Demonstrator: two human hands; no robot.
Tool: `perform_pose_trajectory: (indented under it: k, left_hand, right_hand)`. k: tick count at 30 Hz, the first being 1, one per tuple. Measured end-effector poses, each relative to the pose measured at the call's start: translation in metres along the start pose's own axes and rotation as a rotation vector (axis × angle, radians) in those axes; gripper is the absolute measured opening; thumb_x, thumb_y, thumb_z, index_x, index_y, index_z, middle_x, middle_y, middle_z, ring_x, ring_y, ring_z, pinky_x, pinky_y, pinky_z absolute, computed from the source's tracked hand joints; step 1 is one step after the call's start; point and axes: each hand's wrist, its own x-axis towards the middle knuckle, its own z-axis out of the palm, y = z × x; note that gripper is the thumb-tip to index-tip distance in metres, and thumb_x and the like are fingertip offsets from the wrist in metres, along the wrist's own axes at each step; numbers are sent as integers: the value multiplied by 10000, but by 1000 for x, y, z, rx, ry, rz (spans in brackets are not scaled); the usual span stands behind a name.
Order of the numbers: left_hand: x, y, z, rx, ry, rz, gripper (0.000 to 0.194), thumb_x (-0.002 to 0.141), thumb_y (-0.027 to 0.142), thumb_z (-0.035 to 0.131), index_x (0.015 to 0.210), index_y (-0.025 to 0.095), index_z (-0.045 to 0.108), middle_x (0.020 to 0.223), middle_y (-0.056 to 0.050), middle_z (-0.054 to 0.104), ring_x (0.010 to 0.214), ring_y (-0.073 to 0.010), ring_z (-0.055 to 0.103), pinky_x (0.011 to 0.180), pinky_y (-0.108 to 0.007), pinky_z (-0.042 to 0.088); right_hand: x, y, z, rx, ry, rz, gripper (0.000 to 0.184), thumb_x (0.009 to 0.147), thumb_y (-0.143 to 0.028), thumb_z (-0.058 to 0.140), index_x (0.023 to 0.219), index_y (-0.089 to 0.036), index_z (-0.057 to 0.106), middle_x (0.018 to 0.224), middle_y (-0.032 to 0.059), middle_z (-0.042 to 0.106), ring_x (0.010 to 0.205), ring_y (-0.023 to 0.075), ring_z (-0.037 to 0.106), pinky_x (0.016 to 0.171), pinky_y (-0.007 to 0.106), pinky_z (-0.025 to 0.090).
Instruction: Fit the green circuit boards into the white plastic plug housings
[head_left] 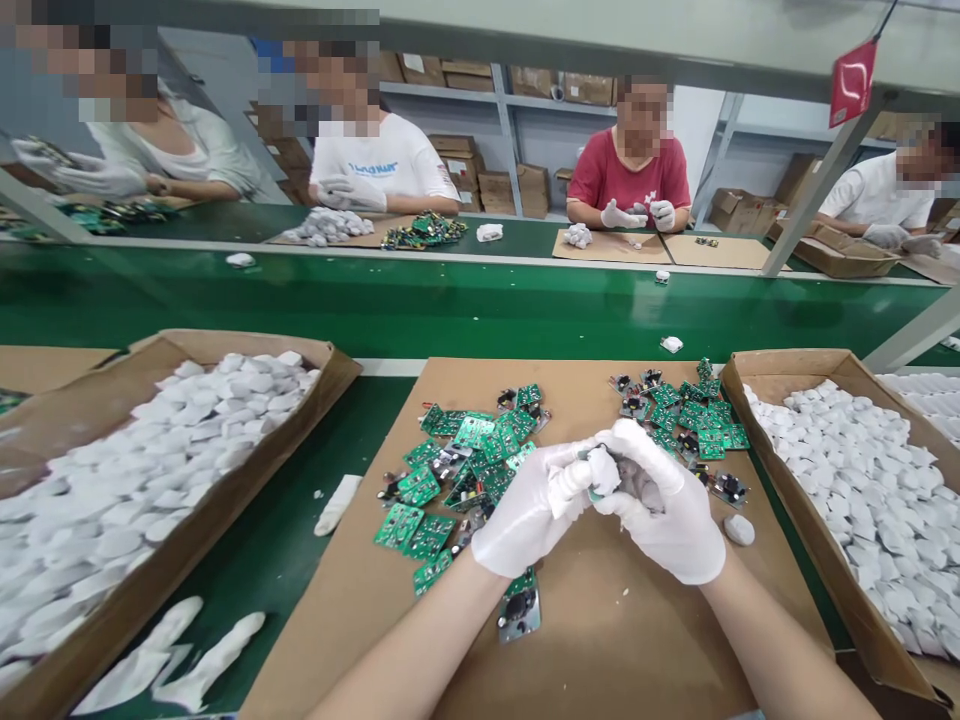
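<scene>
My left hand (529,505) and my right hand (667,510), both in white gloves, meet above the cardboard sheet (600,660). Between their fingertips they grip a soft-looking white lump (604,470), with a sliver of green circuit board at its edge. A greyish lump (641,488) shows inside the cupped right hand. Loose green circuit boards (476,432) are heaped beyond and left of my left hand. A second heap of boards (701,415) lies behind my right hand. One board (519,610) sits below my left wrist, and a single white lump (739,530) rests right of my right hand.
Cardboard trays of white lumps flank me, one left (315,400) and one right (757,425). White gloves or finger covers (214,660) lie at lower left. Across the green conveyor belt (420,310), which carries a few white pieces, several co-workers sit. A metal frame (832,170) crosses above.
</scene>
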Motion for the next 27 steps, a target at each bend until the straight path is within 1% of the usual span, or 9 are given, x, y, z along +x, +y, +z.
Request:
perform_pose_trajectory:
  k: [3,8,11,13,16,19,22,24,27]
  left_hand:
    - [-1,-1,-3,-17,-19,14,608,700,772,604,556,188,514,611,-13,441,614,-160,410,584,-311,384]
    - [-2,-3,-2,81,28,3,494,811,548,661,530,189,470,596,12,376,614,-144,372,566,-293,328]
    - [-3,-4,-1,44,9,5,477,839,543,630,560,186,481,653,0,402,632,-142,376,569,-291,338]
    - [-4,-4,1,42,6,13,502,834,595,605,567,189,482,658,-6,418,639,-147,392,583,-299,365]
    - [-4,-5,1,22,23,-9,543,788,683,594,584,193,481,656,-9,422,653,-158,410,603,-312,409]
    - [-4,-6,1,14,40,-39,523,733,663,675,609,190,491,672,-5,421,660,-154,413,608,-307,429]
    - [-2,-7,0,-11,70,-7,522,757,641,668,586,187,474,686,-1,419,659,-145,417,590,-281,431]
    - [-1,-8,0,-33,107,41,519,789,616,652,571,181,471,682,7,402,662,-136,417,586,-258,426]
    - [0,-8,2,-33,102,78,498,827,582,632,578,176,488,687,11,398,682,-131,426,629,-250,442]
  right_hand:
    - [1,-1,-4,-116,-40,-66,617,911,-351,657,1470,-337,398,1178,77,698,862,213,709,744,334,599]
    - [6,-7,-6,-315,-6,-232,675,967,-352,569,1544,-355,219,1144,77,726,757,213,717,645,318,575]
    - [8,-10,-5,-339,46,-256,686,983,-372,535,1558,-374,163,1132,69,730,762,219,715,643,321,572]
    - [10,-14,-7,-326,54,-274,600,997,-383,499,1540,-361,246,1094,65,728,805,219,707,647,311,564]
    - [16,-22,-11,-338,-95,-228,364,1026,-413,399,1346,-320,548,988,58,711,817,207,680,679,298,554]
    - [20,-26,-12,-388,-173,-174,384,1029,-456,345,1158,-291,666,997,66,698,842,208,673,772,317,563]
    - [20,-25,-11,-301,-60,-250,395,1011,-459,407,1339,-308,567,1091,81,694,970,231,682,859,346,574]
    - [19,-25,-10,-217,64,-288,514,969,-485,498,1451,-311,459,1219,101,662,1129,261,644,950,378,555]
    - [17,-29,-13,-168,162,-257,560,919,-511,573,1443,-338,476,1309,89,629,1217,256,606,1028,367,516]
